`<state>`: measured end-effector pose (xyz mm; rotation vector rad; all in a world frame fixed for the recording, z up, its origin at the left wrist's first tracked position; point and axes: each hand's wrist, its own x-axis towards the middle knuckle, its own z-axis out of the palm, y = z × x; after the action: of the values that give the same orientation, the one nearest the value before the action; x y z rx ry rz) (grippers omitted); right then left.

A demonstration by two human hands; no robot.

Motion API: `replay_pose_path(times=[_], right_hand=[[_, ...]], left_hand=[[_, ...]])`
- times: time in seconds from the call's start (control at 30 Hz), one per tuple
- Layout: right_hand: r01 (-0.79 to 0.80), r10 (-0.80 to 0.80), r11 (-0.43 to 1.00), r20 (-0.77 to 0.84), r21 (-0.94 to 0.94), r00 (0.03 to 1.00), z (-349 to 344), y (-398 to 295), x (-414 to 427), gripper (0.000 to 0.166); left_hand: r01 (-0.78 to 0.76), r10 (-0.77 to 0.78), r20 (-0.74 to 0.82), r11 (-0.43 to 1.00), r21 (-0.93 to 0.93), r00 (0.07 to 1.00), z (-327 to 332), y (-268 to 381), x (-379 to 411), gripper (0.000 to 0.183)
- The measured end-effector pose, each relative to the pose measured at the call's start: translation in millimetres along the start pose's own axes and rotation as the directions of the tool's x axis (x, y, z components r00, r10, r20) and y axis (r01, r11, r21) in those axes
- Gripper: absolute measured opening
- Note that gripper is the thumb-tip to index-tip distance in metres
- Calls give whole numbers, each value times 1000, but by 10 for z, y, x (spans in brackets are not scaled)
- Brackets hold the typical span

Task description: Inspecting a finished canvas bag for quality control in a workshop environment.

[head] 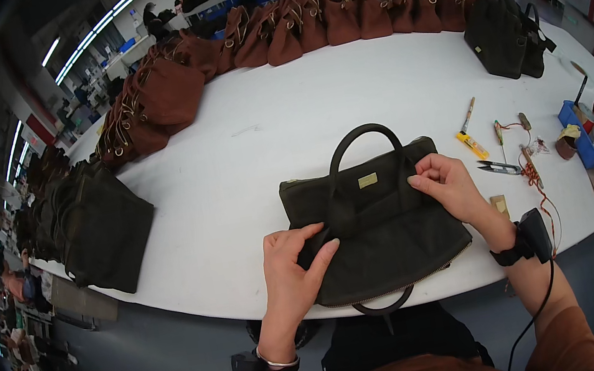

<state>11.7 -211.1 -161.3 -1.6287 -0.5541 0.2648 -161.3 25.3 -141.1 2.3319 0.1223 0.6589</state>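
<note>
A dark green handbag (395,251) lies flat before me, with a small gold plate (367,180) on its front. One rolled handle (363,129) arches away from me over the top. A second handle (386,309) shows at the near table edge, below a toothed metal zipper (395,290). My left hand (294,267) is at the base of the left handle strap, dark material showing between thumb and forefinger. At the right strap's outer edge, my right hand (445,185) pinches the bag material between thumb and fingers.
Brown handbags (311,20) line the far edge of the white table (262,115). Dark green bags stand at left (105,227) and far right (501,36). Thread snips (501,167), a yellow utility knife (471,145), an awl (499,136), orange cord (531,172) and a blue bin (587,139) are at right.
</note>
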Motion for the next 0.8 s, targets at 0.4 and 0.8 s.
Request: replay_pose_path(times=[0.4, 0.8], right_hand=[[22, -22, 995, 0, -97, 1000, 13, -12, 34, 20], [22, -38, 978, -74, -206, 996, 108, -175, -93, 28]], left_hand=[[89, -89, -22, 996, -18, 996, 134, -151, 90, 16], [133, -132, 32, 991, -8, 991, -4, -58, 90, 18]])
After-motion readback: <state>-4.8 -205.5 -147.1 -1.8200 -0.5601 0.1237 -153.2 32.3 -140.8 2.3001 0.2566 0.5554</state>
